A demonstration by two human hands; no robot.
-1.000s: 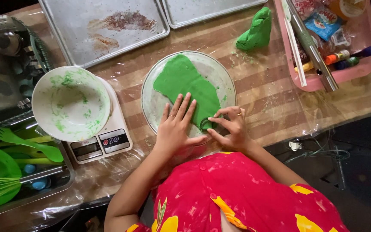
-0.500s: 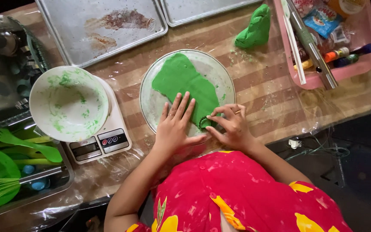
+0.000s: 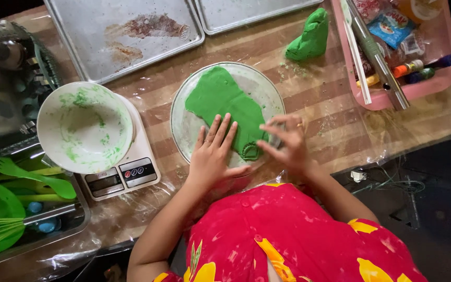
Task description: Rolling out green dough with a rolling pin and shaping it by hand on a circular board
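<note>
A flattened sheet of green dough [image 3: 220,102] lies on a round clear glass plate [image 3: 259,83] at the table's middle. My left hand [image 3: 212,151] rests flat, fingers spread, on the plate's near edge and touches the dough. My right hand [image 3: 288,143] hovers just right of the dough's near end, its fingers bunched around what looks like a small clear round cutter [image 3: 275,140]; the hand is blurred. A ring-shaped imprint [image 3: 249,152] shows in the dough beside it. A lump of green dough [image 3: 309,39] sits on the table beyond the plate.
A white bowl smeared with green [image 3: 84,125] stands on a kitchen scale [image 3: 123,175] at left. Two metal baking trays [image 3: 126,34] lie at the back. A pink tray [image 3: 434,86] of tools and packets is at right; green utensils [image 3: 6,209] at far left.
My right hand has lifted off the dough's near end and shifted right, leaving a round imprint. My left hand stays flat in place.
</note>
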